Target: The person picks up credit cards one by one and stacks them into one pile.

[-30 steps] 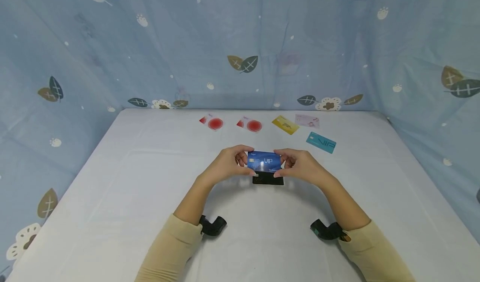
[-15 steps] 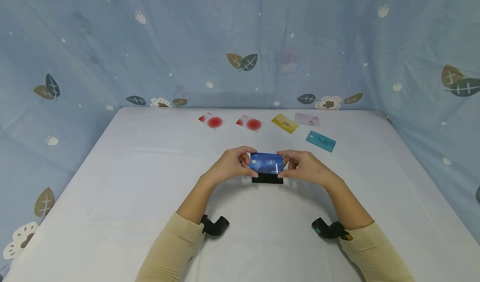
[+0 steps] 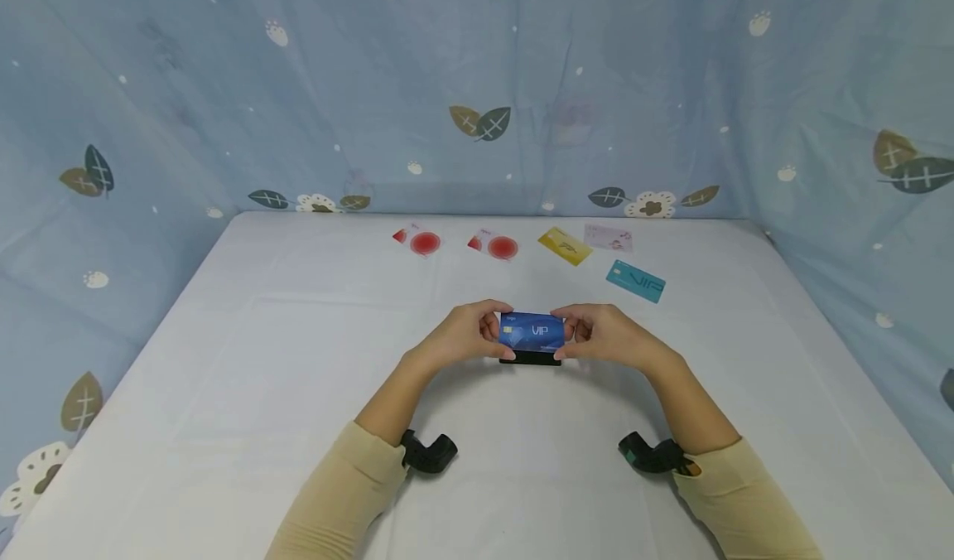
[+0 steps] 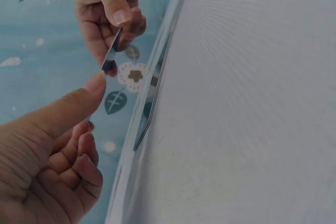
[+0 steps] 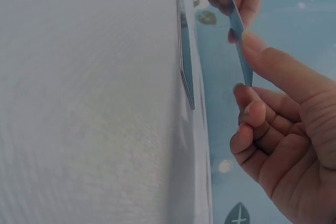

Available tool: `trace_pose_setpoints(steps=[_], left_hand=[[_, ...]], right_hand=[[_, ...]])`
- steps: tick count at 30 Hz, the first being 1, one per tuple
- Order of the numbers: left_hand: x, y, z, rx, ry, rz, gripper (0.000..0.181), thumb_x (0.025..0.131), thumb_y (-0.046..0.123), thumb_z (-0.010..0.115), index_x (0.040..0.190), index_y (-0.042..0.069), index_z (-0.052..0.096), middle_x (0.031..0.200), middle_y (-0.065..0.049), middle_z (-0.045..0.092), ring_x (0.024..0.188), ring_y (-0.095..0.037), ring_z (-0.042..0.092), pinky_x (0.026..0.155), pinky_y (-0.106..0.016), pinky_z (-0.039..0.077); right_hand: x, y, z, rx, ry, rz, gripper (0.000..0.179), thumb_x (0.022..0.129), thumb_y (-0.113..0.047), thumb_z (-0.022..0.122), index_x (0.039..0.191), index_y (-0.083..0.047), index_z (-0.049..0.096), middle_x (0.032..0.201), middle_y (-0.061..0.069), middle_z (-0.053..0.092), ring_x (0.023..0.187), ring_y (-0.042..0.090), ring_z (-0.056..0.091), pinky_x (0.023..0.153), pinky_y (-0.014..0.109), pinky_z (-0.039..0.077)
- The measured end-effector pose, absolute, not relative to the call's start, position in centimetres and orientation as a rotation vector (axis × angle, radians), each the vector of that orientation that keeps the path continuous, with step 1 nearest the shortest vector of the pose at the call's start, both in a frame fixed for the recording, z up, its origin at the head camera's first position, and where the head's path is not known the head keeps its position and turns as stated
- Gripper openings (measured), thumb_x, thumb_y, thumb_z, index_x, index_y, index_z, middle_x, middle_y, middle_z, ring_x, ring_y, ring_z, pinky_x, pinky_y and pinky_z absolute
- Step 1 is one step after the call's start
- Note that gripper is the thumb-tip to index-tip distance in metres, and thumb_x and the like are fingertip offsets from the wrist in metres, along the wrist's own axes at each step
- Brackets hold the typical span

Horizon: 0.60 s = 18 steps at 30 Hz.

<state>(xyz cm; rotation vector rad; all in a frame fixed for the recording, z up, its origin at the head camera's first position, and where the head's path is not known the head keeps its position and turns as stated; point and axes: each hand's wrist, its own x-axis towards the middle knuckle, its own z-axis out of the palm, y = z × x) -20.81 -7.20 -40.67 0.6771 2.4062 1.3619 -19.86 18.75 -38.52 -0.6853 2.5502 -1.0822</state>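
Note:
A blue VIP card (image 3: 532, 333) is held between my two hands over the middle of the table. My left hand (image 3: 469, 334) pinches its left edge between thumb and fingers. On the opposite edge, my right hand (image 3: 611, 334) grips it the same way. Just below the card in the head view shows a black card stand (image 3: 531, 359), its upper part hidden. Both wrist views show the stand edge-on as a thin bent plate (image 4: 152, 95) on the tabletop, with the card (image 5: 240, 40) apart from it.
Two red-and-white cards (image 3: 426, 243) (image 3: 503, 248), a yellow card (image 3: 566, 246), a pale pink card (image 3: 608, 238) and a teal VIP card (image 3: 636, 281) lie on the white table (image 3: 298, 378) toward the back. A blue patterned curtain (image 3: 335, 88) surrounds the table.
Both hands have lowered the blue card and shifted it slightly right, so it covers more of the black stand in the head view. The cards at the back stay in place.

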Motion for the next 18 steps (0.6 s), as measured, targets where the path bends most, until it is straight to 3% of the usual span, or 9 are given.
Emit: trace_pose_setpoints(steps=[7, 18], left_hand=[[-20.8, -7.1, -40.9, 0.703, 2.419, 1.280, 0.064, 0.072, 0.015, 0.082, 0.128, 0.005, 0.053, 0.083, -0.002, 0.056, 0.075, -0.013, 0.051, 0.069, -0.023, 0.045], [-20.8, -7.2, -41.6, 0.700, 2.441, 1.244, 0.066, 0.069, 0.019, 0.085, 0.127, 0.004, 0.056, 0.081, -0.001, 0.055, 0.072, -0.012, 0.050, 0.065, -0.022, 0.043]], right_hand=[[-20.0, 18.9, -38.9, -0.686, 2.544, -1.061, 0.065, 0.075, -0.027, 0.080, 0.126, 0.005, 0.055, 0.082, 0.002, 0.058, 0.068, 0.015, 0.050, 0.055, 0.022, 0.041], [-20.2, 18.7, -39.7, -0.726, 2.538, -1.018, 0.060, 0.074, -0.025, 0.081, 0.122, 0.005, 0.058, 0.081, 0.000, 0.058, 0.069, 0.013, 0.049, 0.057, 0.022, 0.041]])
